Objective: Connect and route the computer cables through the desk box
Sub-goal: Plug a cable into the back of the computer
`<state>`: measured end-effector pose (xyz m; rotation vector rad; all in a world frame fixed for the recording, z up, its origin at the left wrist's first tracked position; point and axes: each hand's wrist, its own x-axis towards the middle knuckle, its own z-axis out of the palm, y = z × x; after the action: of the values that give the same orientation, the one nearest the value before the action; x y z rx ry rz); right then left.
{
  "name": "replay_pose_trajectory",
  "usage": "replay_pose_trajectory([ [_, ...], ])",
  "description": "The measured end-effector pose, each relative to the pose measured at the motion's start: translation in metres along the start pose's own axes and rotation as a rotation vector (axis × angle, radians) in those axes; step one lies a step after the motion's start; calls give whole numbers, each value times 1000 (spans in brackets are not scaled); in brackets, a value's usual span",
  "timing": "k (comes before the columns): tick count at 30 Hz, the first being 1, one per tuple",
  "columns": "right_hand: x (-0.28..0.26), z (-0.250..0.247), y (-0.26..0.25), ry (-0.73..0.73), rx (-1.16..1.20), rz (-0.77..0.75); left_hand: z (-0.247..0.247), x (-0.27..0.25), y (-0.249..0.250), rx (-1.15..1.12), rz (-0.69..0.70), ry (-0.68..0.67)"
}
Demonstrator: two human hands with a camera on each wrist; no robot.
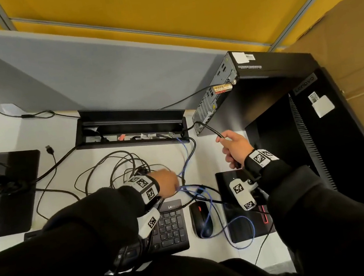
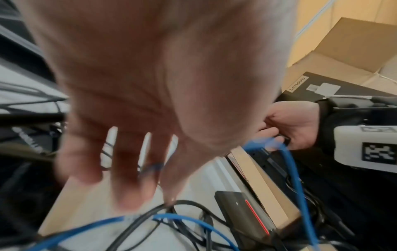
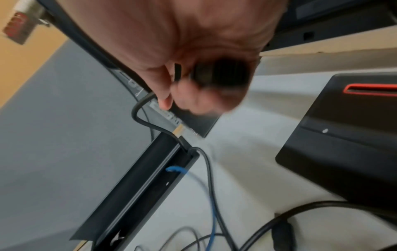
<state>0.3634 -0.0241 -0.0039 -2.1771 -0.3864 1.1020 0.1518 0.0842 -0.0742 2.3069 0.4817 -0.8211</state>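
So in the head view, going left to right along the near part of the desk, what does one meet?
Black stand base → left hand over the tangled cables → keyboard → mouse → right hand, its grip on a black cable → black monitor lying on its back.

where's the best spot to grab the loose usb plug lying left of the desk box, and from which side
Pinch the USB plug by its black moulded body, just behind the metal tip, probably from above with fingers on its two long sides. It lies flat on the white desk, clear of the desk box, its cable trailing toward the person, so nothing blocks a top approach.
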Motion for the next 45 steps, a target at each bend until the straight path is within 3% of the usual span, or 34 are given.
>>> replay_pose_trajectory([
  [3, 0, 4, 1, 32, -21, -14, -23, 15, -7, -55, 5, 309],
  [7, -2, 2, -1, 64, -90, -35, -43, 45, -5, 55, 90, 516],
  [9, -6, -4, -4, 81, -245, -110, -47, 61, -7, 65, 120, 528],
  [12, -11, -15, -9, 48, -569, -248, -47, 84, -15, 81, 73, 426],
  [14, -12, -20, -11, -5, -682, -249, -41, 92, -23, 150, 29, 331],
  [16, -10, -25, -11, -24, -688, -224, -33, 96, -30, 239, 37, 295],
  [20, -6, -33, -10, -125, -518, -81, -10, 85, -26, 388, 249, 254],
  [22, -3, -35, -8, -135, -535, -98, 0, 79, -29, 410, 231, 217],
  [27, 0, -28, -7, -43, -749, -206, 2, 67, -33, 137, 149, 344],
  [30, -1, -24, -8, 21, -859, -268, -18, 55, -30, -83, 18, 614],
  [32, -1, -24, -10, 43, -856, -286, -31, 48, -33, -194, -71, 790],
  [34, -2, -26, -10, 59, -841, -298, -44, 46, -34, -300, -44, 888],
  [37, -4, -30, -15, 147, -723, -325, -62, 49, -25, -345, 41, 754],
  [40, -10, -34, -25, 226, -455, -391, -66, 60, -12, -243, -32, 549],
  [45, -23, -38, -42, 250, -93, -489, -60, 65, 5, -341, 37, 598],
])
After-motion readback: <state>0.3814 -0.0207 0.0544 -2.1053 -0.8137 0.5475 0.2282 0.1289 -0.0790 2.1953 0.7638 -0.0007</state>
